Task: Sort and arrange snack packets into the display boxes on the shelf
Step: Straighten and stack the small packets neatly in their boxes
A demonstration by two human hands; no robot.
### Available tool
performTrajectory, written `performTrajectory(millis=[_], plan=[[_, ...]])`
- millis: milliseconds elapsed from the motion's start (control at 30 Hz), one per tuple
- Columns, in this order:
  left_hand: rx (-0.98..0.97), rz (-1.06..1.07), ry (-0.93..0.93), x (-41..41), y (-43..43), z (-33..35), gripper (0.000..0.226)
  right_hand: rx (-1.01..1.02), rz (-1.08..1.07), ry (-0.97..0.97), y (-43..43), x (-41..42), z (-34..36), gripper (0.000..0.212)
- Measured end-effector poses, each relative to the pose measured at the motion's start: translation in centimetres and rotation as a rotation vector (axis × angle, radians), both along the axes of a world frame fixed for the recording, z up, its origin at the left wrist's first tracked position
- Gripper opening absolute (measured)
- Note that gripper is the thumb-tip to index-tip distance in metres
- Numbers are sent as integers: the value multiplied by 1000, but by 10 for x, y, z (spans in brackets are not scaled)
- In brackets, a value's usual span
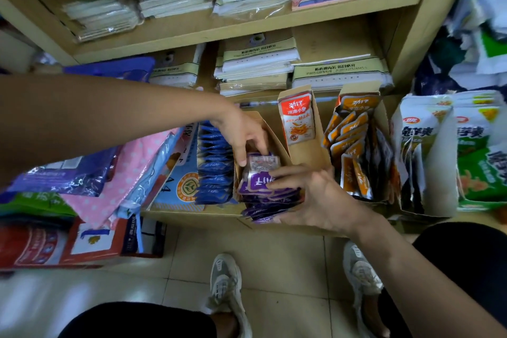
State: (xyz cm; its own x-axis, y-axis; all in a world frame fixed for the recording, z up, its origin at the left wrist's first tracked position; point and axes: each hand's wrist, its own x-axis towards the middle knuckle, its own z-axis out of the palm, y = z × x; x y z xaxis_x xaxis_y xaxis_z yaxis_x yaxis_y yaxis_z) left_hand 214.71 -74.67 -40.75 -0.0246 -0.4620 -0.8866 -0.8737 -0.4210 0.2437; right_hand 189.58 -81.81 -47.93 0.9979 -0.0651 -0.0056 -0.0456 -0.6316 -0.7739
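Note:
A stack of purple snack packets (260,184) lies at the front of a brown cardboard display box (277,136) on the low shelf. My right hand (312,195) grips the stack from the right and below. My left hand (244,134) reaches into the box and pinches the top silver-purple packet (262,163). To the left of this box stands a row of blue packets (215,164). On its right is a box fronted by an orange-red packet (297,118), then a box of orange packets (351,145).
White-and-green snack bags (450,151) stand at the far right. Pink, blue and red packages (115,181) pile up on the left. Paper stacks (258,63) fill the shelves behind. My shoes (227,288) rest on the tiled floor below.

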Motion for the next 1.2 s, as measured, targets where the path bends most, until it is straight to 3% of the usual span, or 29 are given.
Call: performTrajectory(millis=[100,233,500,667,1000,1133,1200], plan=[[-79,-34,61,-7,4,7,53,-12,2,-26,3,-2,2,66],[-261,93,26,3,14,13,55,-118,35,-61,9,-2,2,83],[-677,273,-17,-8,35,35,31,-172,55,-59,13,5,4,78],[-874,414,-90,-15,55,37,28,-132,59,-53,12,4,6,82],[-1089,613,-10,-49,100,21,32,-124,21,-102,10,4,-2,78],[-1037,551,29,-73,117,-11,32,-106,-13,-97,13,2,-2,81],[-981,551,90,-80,125,-24,42,-85,-56,-91,15,2,-4,81]])
